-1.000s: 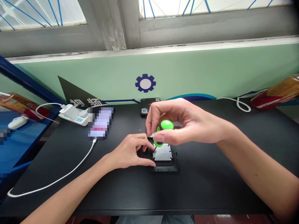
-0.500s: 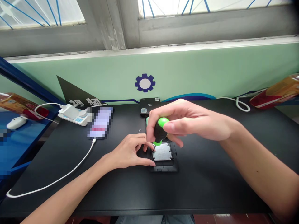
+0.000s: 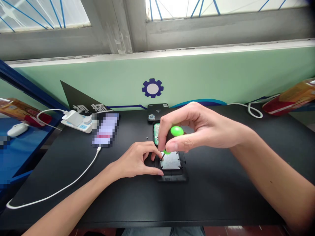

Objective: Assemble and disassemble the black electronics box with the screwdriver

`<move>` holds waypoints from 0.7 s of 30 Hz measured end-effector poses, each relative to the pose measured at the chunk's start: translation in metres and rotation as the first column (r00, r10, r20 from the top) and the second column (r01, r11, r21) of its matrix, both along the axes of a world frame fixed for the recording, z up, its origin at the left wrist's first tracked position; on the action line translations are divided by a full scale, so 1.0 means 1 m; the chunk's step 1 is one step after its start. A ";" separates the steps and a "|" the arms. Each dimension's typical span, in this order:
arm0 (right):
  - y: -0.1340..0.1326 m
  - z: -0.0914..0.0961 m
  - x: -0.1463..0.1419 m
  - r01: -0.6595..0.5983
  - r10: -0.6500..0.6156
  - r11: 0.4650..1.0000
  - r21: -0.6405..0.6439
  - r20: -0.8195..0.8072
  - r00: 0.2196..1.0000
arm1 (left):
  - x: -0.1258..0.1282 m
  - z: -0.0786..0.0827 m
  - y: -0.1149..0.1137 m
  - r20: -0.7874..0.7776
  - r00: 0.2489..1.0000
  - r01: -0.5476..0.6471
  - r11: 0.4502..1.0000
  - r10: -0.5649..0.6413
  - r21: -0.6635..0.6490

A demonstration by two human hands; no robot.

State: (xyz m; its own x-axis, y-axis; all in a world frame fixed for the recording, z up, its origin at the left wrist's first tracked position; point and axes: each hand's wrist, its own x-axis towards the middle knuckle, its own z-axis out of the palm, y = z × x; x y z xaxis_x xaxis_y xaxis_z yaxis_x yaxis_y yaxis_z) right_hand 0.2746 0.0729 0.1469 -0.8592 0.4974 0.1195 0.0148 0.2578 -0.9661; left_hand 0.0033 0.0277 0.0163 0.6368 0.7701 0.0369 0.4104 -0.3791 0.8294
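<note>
Right hand (image 3: 197, 131) pinches a stubby screwdriver (image 3: 172, 139) with a green cap, thumb and fingers closed round the dark handle, tool upright with its tip down at the upper left corner of the opened device (image 3: 171, 164). That device lies flat on the black table (image 3: 221, 190), about centre, with a silver metal plate showing inside its black frame and a strip of green circuit board at the far end. Left hand (image 3: 137, 162) rests on the table at the device's left edge, fingers curled, thumb and forefinger pressed against the frame beside the screwdriver tip, holding nothing. A small black cover piece (image 3: 157, 111) sits just behind the device near the wall. A phone (image 3: 106, 129) lies further left, a white cable (image 3: 61, 188) plugged into it and trailing toward the near left edge. A white power strip (image 3: 77, 120) is left of the phone. A tiny screw (image 3: 147, 137) lies loose on the table between phone and device.
</note>
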 end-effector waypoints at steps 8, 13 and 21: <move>0.003 -0.001 0.003 -0.087 0.084 0.991 -0.097 -0.038 0.996 | 0.000 0.004 -0.001 -0.063 0.998 0.015 0.998 -0.011 0.060; 0.005 -0.002 0.006 -0.100 0.096 0.991 -0.093 -0.046 0.994 | 0.000 0.002 -0.001 -0.027 0.999 0.023 0.997 -0.021 0.077; 0.002 -0.004 0.005 -0.008 0.008 1.000 -0.001 0.003 1.000 | -0.001 -0.005 -0.001 -0.012 1.000 0.013 0.999 -0.012 0.052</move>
State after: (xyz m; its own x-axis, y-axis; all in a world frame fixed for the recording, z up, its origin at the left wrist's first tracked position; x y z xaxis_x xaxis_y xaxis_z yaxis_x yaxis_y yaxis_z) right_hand 0.2793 0.0754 0.1432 -0.8637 0.4903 0.1165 0.0156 0.2571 -0.9663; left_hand 0.0022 0.0263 0.0113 0.6470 0.7593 0.0693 0.4146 -0.4267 0.8038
